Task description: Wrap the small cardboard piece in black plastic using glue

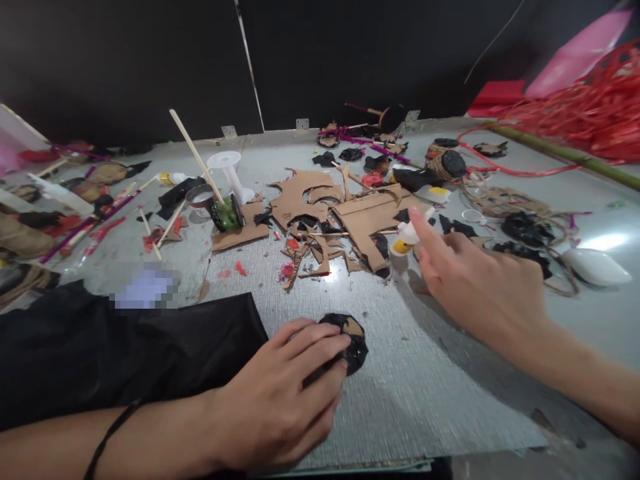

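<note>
My left hand (285, 393) lies over a round cardboard piece wrapped in black plastic (356, 347), its curved fingers pressing it against the table. Part of the cardboard shows through at the top; the rest of the disc is under my fingers. Farther right, my right hand (480, 287) is at a small white glue bottle with a yellow label (403, 241). The index finger lies along the bottle's side, and the other fingers are curled, with the thumb hidden. The bottle leans right, its base at or just above the table. A black plastic sheet (150, 353) spreads beside my left forearm.
Cut cardboard scraps (305, 193) cover the table's middle. Behind them stand a white spool (230, 173) and a green-and-black roll (226, 213) with a chopstick. A white computer mouse-shaped object (597, 267), twine (515, 197), a bamboo stick (565, 155) and red shredded strips (590, 113) lie right.
</note>
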A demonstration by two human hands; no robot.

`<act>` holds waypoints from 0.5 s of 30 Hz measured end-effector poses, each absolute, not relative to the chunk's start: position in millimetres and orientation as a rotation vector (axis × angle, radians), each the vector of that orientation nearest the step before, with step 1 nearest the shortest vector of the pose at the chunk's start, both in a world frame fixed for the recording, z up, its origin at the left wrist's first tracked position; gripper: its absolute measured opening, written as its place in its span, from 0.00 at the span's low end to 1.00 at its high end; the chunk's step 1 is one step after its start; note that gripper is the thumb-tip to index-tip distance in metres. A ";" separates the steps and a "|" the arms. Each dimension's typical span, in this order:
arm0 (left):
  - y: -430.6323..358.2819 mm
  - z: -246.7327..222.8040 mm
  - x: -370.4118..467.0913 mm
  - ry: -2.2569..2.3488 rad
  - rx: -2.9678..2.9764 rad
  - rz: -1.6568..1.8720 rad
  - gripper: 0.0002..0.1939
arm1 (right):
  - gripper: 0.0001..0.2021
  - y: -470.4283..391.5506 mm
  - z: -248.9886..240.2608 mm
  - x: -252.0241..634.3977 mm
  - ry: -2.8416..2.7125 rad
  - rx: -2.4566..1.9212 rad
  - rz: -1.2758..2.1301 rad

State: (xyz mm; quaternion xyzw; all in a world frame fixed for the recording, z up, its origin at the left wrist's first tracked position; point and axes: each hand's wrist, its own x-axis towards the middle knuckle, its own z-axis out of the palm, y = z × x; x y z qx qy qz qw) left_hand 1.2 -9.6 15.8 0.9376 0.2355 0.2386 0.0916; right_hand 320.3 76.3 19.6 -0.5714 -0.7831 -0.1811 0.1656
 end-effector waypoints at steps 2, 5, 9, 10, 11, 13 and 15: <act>-9.8 14.6 1.3 0.700 2.790 0.703 0.16 | 0.37 78.4 16.8 322.1 -2.267 -1.643 -0.608; -10.2 12.7 1.8 0.688 2.808 0.693 0.16 | 0.40 87.0 14.1 323.7 -2.312 -1.567 -0.597; -11.5 9.8 2.2 0.732 2.866 0.731 0.15 | 0.35 100.5 11.8 323.1 -2.347 -1.438 -0.520; -11.8 9.3 2.0 0.740 2.873 0.742 0.15 | 0.33 103.1 11.0 322.6 -2.353 -1.398 -0.491; -12.1 8.9 1.8 0.738 2.877 0.747 0.15 | 0.31 105.2 10.2 322.0 -2.358 -1.359 -0.459; -12.2 8.5 1.1 0.725 2.881 0.738 0.15 | 0.27 107.8 8.6 320.9 -2.363 -1.290 -0.395; -11.9 8.3 0.5 0.718 2.881 0.725 0.15 | 0.23 108.3 8.0 320.2 -2.357 -1.241 -0.338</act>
